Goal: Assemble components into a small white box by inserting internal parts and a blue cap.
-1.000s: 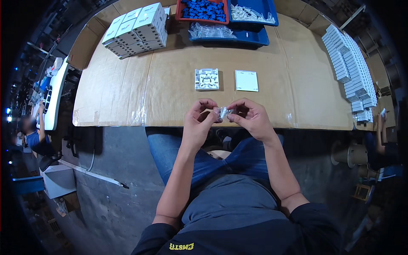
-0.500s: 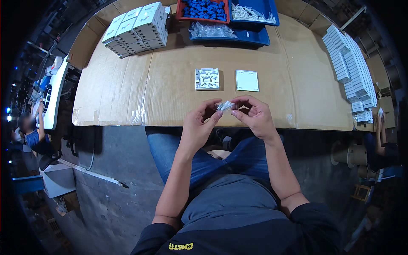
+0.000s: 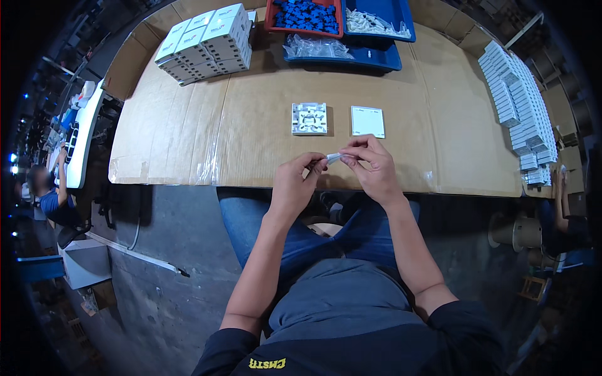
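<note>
Between my two hands, close above the near edge of the table, is a small clear plastic bag (image 3: 333, 157) with something white in it. My left hand (image 3: 293, 183) pinches one end of the bag with thumb and fingertips. The other end is pinched by my right hand (image 3: 376, 175). Just beyond the hands lies an open white square plastic box base (image 3: 309, 119), its moulded inside facing up. To its right lies a flat white square cover (image 3: 367, 121). The bag's exact contents are too small to make out.
Stacked white square boxes (image 3: 204, 47) stand at the far left. At the back are a red bin (image 3: 269, 22) of blue parts, a blue bin (image 3: 407, 31) of white parts and a blue tray (image 3: 382, 61) with clear bags. White piled pieces (image 3: 517, 106) line the right edge.
My fingers have shifted on the small bag, which now looks narrower and more stretched between them. The right hand has moved slightly up and left.
</note>
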{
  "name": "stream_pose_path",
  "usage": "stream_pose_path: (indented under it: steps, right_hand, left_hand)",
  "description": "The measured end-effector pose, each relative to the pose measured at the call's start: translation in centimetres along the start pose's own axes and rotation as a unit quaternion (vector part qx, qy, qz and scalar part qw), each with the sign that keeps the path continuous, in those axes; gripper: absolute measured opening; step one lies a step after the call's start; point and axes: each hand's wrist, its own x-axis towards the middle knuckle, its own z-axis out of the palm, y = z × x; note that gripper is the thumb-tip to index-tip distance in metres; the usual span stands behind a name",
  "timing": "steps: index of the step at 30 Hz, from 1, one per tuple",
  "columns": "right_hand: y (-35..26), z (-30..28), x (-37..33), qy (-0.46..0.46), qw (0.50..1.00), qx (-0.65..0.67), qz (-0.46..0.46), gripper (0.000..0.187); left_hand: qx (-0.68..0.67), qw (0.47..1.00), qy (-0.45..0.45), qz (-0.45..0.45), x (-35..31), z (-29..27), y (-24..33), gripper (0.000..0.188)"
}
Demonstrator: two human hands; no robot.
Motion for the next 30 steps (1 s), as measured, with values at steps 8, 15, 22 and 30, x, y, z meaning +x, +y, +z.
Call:
stream_pose_path:
  steps: [8, 15, 22, 30]
  right_hand:
    - [2.2, 1.5, 5.7, 0.007, 1.0, -0.019, -0.023, 0.02]
    - [5.7, 3.1, 11.2, -0.05, 0.985, -0.16, -0.048, 0.016]
    - [5.5, 3.7, 11.8, -0.084, 0.967, -0.242, 0.001, 0.015]
    - [6.2, 3.8, 10.1, -0.075, 0.975, -0.204, -0.039, 0.014]
  left_hand:
    - [0.06, 0.992, 0.027, 0.109, 5.6, -1.6, -2.6, 0.02]
    - [0.252, 0.939, 0.041, 0.231, 12.0, -3.5, -6.9, 0.016]
    - [0.252, 0.957, 0.0, 0.142, 12.6, -3.5, -6.1, 0.015]
    - [0.251, 0.937, -0.009, 0.243, 10.1, -4.3, -8.2, 0.027]
